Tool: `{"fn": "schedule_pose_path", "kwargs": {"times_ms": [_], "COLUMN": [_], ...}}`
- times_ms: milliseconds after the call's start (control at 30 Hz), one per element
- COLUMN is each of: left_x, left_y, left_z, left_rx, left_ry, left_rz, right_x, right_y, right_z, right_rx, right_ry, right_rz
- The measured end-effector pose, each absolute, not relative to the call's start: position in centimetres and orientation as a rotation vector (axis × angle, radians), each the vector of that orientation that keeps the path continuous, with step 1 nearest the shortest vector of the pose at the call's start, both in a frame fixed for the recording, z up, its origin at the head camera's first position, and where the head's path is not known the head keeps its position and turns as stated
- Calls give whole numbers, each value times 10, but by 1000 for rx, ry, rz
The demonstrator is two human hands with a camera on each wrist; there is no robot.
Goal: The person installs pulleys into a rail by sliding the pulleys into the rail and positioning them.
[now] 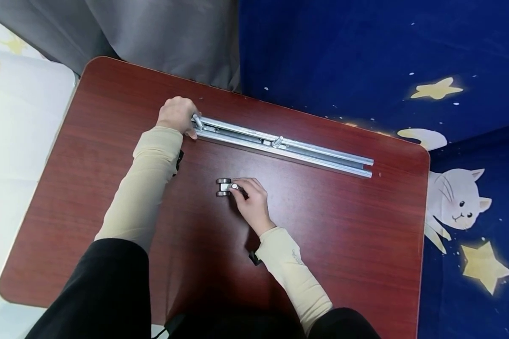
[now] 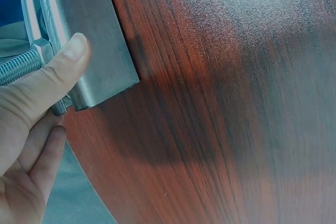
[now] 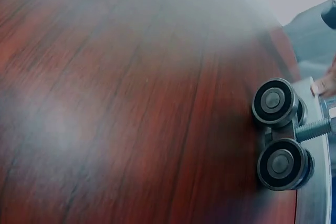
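Observation:
A long silvery metal track [image 1: 322,158], open along its top, lies toward the back of the table. My left hand [image 1: 177,115] grips its left end, the thumb [image 2: 68,59] against the outer side wall. Beside that thumb a threaded bolt [image 2: 21,66] sticks up from the channel. A second bolt [image 1: 277,141] stands partway along the track. In front of the track, my right hand [image 1: 253,202] pinches a small roller trolley [image 1: 224,187] by its bolt. Seen from the right wrist, the trolley's black-ringed wheels [image 3: 281,163] and threaded stem [image 3: 313,129] show clearly.
The reddish-brown wooden table [image 1: 343,245] has rounded corners. Behind it hang a grey curtain [image 1: 169,37] and a blue cloth [image 1: 331,56] with stars and a cat. A white surface [image 1: 21,113] adjoins on the left.

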State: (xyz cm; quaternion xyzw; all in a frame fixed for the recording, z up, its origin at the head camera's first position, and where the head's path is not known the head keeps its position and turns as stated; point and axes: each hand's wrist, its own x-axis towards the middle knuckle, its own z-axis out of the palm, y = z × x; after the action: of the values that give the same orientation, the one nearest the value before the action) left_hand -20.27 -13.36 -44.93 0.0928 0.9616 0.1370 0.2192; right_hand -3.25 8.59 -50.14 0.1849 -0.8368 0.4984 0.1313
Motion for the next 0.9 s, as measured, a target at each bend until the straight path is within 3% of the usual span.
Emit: {"fn": "schedule_pose_path", "kwargs": {"times_ms": [367,900], "left_x": [-203,-203], "left_y": [-141,-146], "left_z": [-450,-455], "left_rx": [252,243], "left_ry": [2648,2663], "left_rz": [369,362], "right_x": [-32,-35], "right_y": [108,110], "right_z": [-507,-496], "right_rx": [347,497], "right_ry": [-2381,-2577], "right_rz": [1476,1129]}}
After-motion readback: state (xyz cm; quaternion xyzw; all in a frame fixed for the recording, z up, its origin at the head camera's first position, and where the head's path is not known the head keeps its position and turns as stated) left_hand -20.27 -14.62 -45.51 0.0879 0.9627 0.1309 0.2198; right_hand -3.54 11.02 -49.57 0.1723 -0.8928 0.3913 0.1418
